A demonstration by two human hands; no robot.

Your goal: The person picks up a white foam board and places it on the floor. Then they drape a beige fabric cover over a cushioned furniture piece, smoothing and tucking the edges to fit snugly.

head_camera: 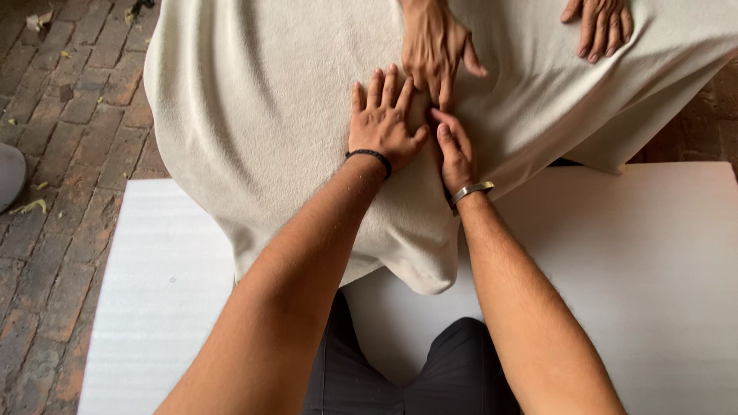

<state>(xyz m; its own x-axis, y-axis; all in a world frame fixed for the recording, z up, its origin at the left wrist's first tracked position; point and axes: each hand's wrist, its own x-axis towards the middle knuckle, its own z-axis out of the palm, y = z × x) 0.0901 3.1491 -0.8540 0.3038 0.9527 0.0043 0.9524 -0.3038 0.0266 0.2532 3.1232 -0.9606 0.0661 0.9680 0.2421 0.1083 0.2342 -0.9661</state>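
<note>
Left hand point(382, 123) presses flat, fingers spread, on a cream fleece cloth point(261, 115) while right hand point(455, 150) pinches its fold beside another person's hand point(434, 46).

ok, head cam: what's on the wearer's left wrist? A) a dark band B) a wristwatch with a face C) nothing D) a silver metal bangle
A: the left hand lies flat on the cream cloth with a dark band round its wrist; the silver bangle sits on the right hand side instead.
</note>
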